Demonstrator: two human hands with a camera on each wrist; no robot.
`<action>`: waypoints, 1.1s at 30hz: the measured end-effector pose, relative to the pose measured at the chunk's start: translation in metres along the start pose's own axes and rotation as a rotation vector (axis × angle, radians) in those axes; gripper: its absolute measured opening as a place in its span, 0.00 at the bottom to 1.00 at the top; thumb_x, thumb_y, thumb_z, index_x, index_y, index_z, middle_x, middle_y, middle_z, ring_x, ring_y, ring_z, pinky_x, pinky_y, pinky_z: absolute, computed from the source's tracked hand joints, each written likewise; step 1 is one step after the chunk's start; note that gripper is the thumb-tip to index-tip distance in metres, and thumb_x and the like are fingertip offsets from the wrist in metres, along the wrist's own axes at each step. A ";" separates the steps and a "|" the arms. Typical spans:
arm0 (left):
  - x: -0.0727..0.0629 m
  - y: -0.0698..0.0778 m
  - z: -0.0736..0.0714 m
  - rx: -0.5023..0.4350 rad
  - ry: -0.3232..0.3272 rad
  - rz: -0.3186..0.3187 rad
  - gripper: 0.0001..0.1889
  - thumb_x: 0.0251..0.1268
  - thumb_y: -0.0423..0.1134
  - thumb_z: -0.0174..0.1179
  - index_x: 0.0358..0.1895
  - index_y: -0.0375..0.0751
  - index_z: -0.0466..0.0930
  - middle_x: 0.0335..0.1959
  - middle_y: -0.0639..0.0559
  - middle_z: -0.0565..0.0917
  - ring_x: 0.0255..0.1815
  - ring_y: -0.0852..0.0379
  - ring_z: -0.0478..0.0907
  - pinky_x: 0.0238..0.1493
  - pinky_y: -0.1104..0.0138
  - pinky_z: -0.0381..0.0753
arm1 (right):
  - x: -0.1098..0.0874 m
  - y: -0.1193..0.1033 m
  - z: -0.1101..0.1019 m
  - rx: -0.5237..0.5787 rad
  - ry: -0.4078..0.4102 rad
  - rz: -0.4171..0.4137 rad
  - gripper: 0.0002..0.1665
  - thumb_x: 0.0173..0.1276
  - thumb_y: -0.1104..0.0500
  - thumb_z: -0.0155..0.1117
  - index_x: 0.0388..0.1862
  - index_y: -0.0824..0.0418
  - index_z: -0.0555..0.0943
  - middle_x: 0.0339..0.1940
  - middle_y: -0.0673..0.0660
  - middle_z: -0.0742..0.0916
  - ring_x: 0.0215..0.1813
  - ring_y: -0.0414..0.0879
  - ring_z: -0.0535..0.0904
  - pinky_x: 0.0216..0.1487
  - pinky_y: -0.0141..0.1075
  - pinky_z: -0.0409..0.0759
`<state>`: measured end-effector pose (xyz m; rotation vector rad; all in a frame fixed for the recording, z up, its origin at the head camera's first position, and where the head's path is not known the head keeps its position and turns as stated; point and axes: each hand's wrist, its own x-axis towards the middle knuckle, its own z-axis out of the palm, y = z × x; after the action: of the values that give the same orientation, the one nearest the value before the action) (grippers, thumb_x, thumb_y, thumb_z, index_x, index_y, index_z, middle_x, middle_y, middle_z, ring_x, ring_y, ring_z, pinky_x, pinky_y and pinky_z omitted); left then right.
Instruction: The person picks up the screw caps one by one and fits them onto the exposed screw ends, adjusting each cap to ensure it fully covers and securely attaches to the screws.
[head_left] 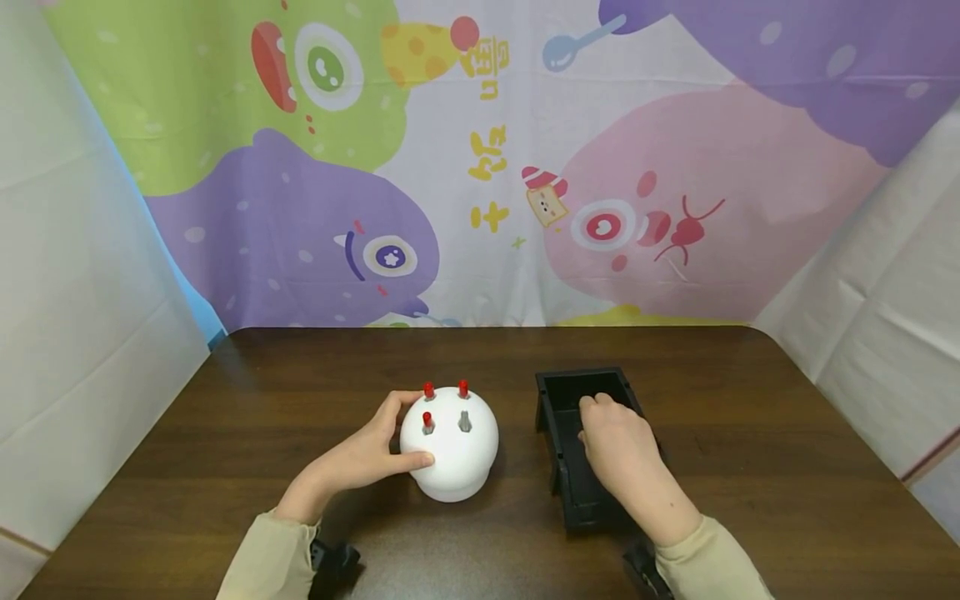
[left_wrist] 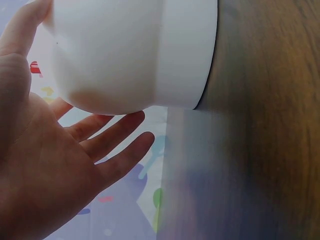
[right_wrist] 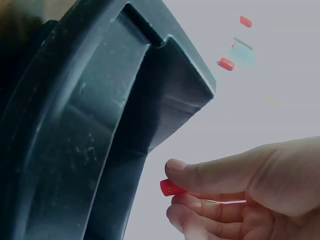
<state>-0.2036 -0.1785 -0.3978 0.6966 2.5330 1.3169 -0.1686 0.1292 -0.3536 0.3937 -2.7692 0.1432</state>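
Observation:
A white dome-shaped thing [head_left: 461, 458] stands on the table, with several metal toggle levers on top. Red caps [head_left: 427, 419] cover three levers; the front right lever [head_left: 465, 422] is bare metal. My left hand [head_left: 363, 450] holds the dome at its left side, thumb in front and fingers behind. Over the black bin [head_left: 557, 458], the fingers of my right hand [head_left: 618, 442] reach below the rim. The right wrist view shows that hand pinching a small red cap [right_wrist: 171, 188] between thumb and fingers.
The brown wooden table [head_left: 750, 467] ends at a cartoon-print curtain [head_left: 487, 275]. White cloth [head_left: 862, 275] hangs at both sides. The bin's raised walls stand right of the dome, with a stretch of table between them.

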 end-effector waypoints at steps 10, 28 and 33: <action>0.000 0.000 0.000 0.000 0.001 0.004 0.39 0.53 0.50 0.65 0.63 0.48 0.50 0.62 0.45 0.59 0.59 0.49 0.64 0.56 0.53 0.65 | 0.003 -0.002 0.002 0.038 0.083 -0.019 0.13 0.47 0.67 0.72 0.22 0.62 0.73 0.21 0.55 0.74 0.21 0.46 0.72 0.20 0.35 0.72; 0.001 -0.001 0.000 -0.007 -0.011 0.016 0.39 0.53 0.49 0.65 0.63 0.49 0.49 0.62 0.45 0.58 0.58 0.49 0.64 0.55 0.54 0.66 | 0.014 -0.015 0.005 0.047 0.256 -0.105 0.10 0.50 0.68 0.70 0.31 0.64 0.79 0.25 0.56 0.79 0.24 0.47 0.75 0.21 0.34 0.73; 0.001 -0.002 0.000 -0.011 -0.012 0.011 0.39 0.53 0.49 0.65 0.63 0.49 0.49 0.62 0.46 0.58 0.59 0.49 0.64 0.55 0.54 0.66 | 0.018 -0.019 0.005 0.023 0.336 -0.148 0.07 0.51 0.68 0.69 0.29 0.63 0.80 0.24 0.55 0.80 0.23 0.47 0.75 0.22 0.35 0.72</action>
<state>-0.2048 -0.1794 -0.3994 0.7145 2.5142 1.3255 -0.1809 0.1057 -0.3517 0.5264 -2.4012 0.1870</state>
